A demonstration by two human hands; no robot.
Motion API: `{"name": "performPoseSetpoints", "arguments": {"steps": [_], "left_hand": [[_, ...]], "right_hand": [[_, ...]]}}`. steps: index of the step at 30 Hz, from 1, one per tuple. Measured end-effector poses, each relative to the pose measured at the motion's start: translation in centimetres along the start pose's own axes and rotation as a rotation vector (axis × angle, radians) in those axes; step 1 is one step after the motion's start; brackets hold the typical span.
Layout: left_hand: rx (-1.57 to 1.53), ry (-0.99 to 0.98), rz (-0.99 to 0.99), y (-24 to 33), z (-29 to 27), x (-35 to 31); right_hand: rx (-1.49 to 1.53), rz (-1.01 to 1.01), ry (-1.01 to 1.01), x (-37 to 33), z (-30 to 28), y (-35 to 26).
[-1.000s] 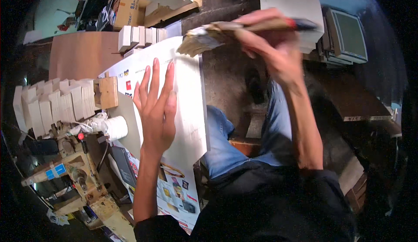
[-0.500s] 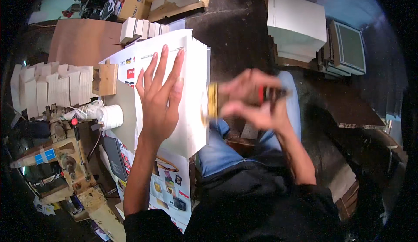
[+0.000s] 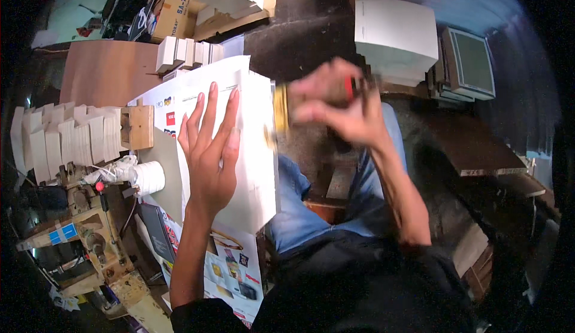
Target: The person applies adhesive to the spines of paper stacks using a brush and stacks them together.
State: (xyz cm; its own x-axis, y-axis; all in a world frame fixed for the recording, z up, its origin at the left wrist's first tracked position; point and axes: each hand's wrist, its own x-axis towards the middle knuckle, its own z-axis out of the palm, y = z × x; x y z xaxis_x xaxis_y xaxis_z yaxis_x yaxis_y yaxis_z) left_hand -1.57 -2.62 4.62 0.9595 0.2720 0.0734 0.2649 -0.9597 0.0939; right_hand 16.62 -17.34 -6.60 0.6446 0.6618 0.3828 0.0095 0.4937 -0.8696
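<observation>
My left hand [image 3: 211,168] lies flat with fingers spread on a stack of white paper sheets [image 3: 254,153]. The stack overhangs the work table's right side, above my legs. In my right hand [image 3: 341,102] is a wide brush [image 3: 281,108] with a yellow band; motion blurs its dark and red handle end. The brush meets the right edge of the stack, toward its far half. Its bristle tips are smeared, so I cannot make them out. Printed sheets [image 3: 230,267] with coloured pictures lie under the near end of the stack.
Left of the stack stand a wooden block [image 3: 139,127], a row of bound paper blocks [image 3: 72,135], a white string spool [image 3: 148,178] and a metal machine [image 3: 90,237]. Paper piles [image 3: 395,30] rise at the far right. A dark board [image 3: 473,144] lies right of my legs.
The brush and my right hand have moved away from me along the stack's edge. My left hand keeps its place on the paper, and the whole view has shifted slightly.
</observation>
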Motion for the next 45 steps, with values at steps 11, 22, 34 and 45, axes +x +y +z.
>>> {"name": "performPoseSetpoints", "arguments": {"steps": [11,22,34,45], "left_hand": [[0.021,0.000,-0.044,0.1,-0.2,0.3],[-0.044,0.001,-0.006,0.3,0.0,0.8],[0.022,-0.004,-0.002,-0.1,-0.5,0.2],[0.055,0.068,-0.013,-0.9,0.2,-0.6]], "right_hand": [[0.022,-0.096,0.034,-2.2,-2.7,-1.9],[0.176,-0.031,0.191,5.0,-3.9,0.9],[0.061,-0.234,-0.247,9.6,-3.5,-5.4],[-0.091,-0.140,0.350,-2.0,-0.9,-8.6]]}}
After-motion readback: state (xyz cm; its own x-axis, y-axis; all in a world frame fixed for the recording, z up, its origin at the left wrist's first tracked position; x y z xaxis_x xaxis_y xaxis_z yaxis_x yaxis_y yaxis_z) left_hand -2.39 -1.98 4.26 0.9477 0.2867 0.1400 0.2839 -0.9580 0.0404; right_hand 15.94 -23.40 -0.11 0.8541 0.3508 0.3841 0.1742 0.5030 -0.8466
